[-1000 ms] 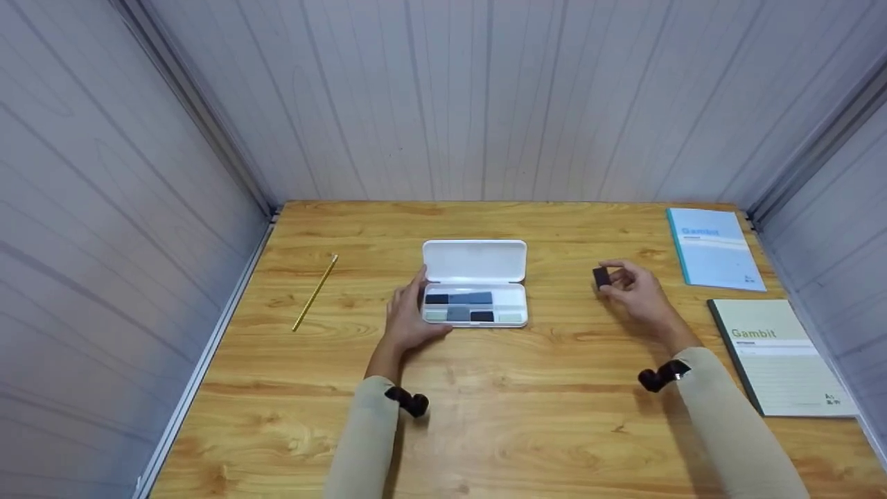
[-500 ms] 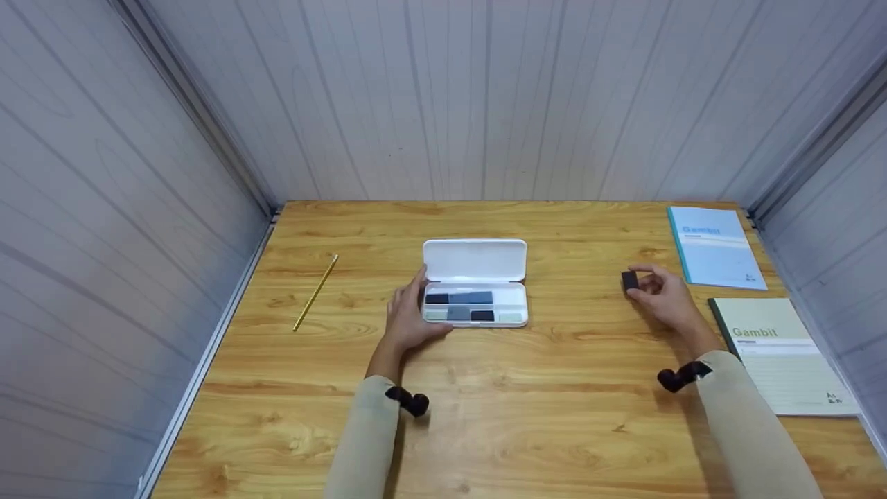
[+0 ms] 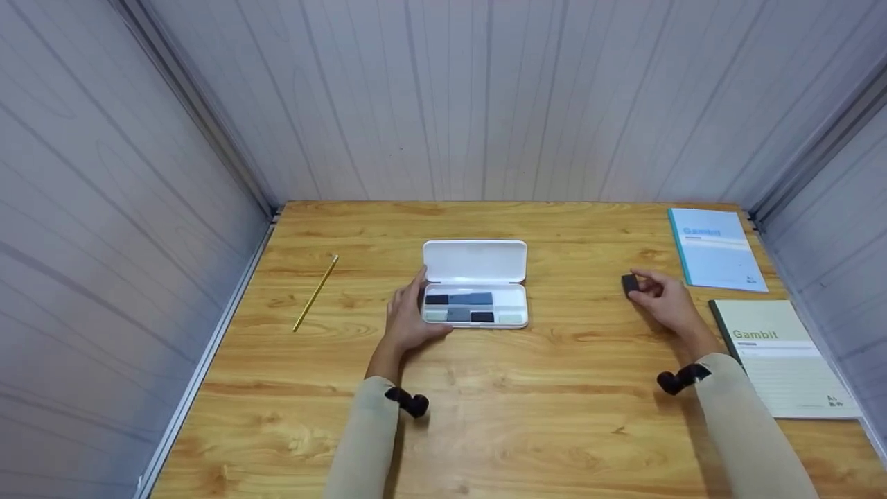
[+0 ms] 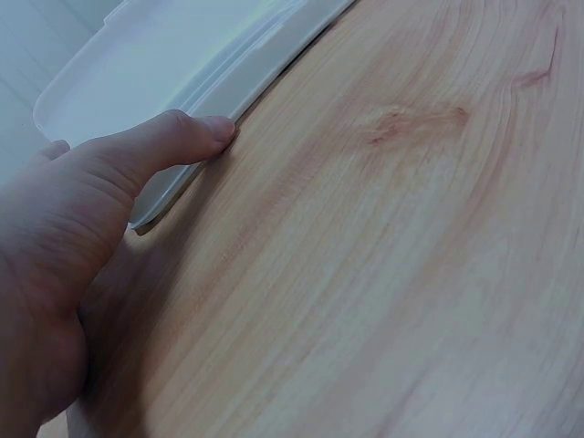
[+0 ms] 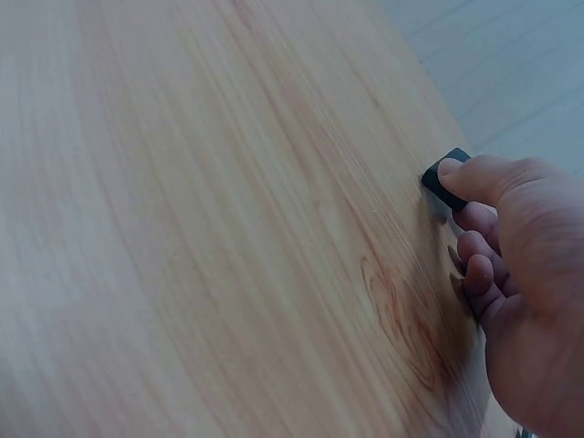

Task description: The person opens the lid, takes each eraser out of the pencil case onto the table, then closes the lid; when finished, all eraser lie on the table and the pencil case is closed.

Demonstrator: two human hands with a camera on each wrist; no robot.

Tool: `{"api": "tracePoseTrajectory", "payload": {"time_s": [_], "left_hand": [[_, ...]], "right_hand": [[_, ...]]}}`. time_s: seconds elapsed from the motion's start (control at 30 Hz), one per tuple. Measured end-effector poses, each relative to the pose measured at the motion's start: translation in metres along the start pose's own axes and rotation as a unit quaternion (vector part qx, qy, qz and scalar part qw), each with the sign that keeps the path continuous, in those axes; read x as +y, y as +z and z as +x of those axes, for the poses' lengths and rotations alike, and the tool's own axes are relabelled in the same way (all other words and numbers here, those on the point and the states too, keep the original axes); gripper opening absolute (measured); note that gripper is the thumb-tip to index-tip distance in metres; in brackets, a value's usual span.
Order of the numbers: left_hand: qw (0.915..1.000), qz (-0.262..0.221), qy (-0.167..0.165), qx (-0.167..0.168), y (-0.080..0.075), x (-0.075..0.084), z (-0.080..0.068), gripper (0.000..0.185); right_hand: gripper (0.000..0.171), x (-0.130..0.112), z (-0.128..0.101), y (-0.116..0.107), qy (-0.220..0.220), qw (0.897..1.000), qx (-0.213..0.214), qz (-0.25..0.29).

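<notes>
A white pencil case (image 3: 511,294) lies on the table with its lid (image 3: 475,260) up. Several black, blue-grey and pale eraser-like blocks sit in its compartments. My left hand (image 3: 410,320) grips the case at its left end; in the left wrist view the thumb (image 4: 173,141) presses the front edge, while the other fingers are mostly hidden. Well to the right of the case, my right hand (image 3: 664,299) pinches a small black eraser (image 3: 629,283) between thumb and fingers. The right wrist view shows this eraser (image 5: 444,187) under the thumb, close to the tabletop; contact cannot be made out.
A yellow pencil (image 3: 315,294) lies slanted on the left of the wooden table (image 3: 513,416). To the right are a blue notebook (image 3: 721,253) and, nearer, a pale green notebook (image 3: 783,374) partly beneath my right forearm. Panel walls (image 3: 450,104) enclose the back and sides.
My right hand has moved right with the black eraser, toward the notebooks, and has then nearly stopped, dipping very slightly. The left hand and the pencil case have stayed put.
</notes>
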State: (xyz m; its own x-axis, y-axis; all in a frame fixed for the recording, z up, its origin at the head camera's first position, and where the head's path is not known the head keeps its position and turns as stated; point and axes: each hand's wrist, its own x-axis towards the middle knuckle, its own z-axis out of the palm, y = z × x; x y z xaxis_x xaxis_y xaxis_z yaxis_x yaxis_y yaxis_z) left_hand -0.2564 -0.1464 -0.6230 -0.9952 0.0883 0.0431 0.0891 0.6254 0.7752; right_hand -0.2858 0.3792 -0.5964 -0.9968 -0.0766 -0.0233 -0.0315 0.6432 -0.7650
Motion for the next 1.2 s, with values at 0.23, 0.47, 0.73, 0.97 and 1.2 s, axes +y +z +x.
{"api": "tracePoseTrajectory", "payload": {"time_s": [0.23, 0.47, 0.73, 0.97, 1.2], "left_hand": [[1.0, -0.003, -0.002, -0.001, 0.0, 0.0, -0.001, 0.135], [1.0, -0.003, -0.007, -0.001, 0.001, 0.0, -0.002, 0.136], [1.0, -0.004, -0.006, 0.0, 0.002, 0.0, -0.002, 0.135], [1.0, -0.003, -0.006, 0.001, 0.001, 0.0, -0.002, 0.135], [1.0, 0.004, 0.001, 0.003, 0.0, 0.002, -0.001, 0.134]], "right_hand": [[0.054, 0.0, 0.0, 0.001, -0.004, 1.0, 0.008, -0.002], [0.054, 0.0, -0.001, 0.0, -0.01, 1.0, 0.01, 0.0], [0.057, -0.008, -0.004, -0.005, -0.018, 1.0, -0.016, -0.008], [0.056, -0.024, -0.008, 0.001, -0.033, 0.998, -0.036, -0.027], [0.052, -0.036, -0.008, 0.015, -0.064, 0.996, -0.052, -0.02]]}}
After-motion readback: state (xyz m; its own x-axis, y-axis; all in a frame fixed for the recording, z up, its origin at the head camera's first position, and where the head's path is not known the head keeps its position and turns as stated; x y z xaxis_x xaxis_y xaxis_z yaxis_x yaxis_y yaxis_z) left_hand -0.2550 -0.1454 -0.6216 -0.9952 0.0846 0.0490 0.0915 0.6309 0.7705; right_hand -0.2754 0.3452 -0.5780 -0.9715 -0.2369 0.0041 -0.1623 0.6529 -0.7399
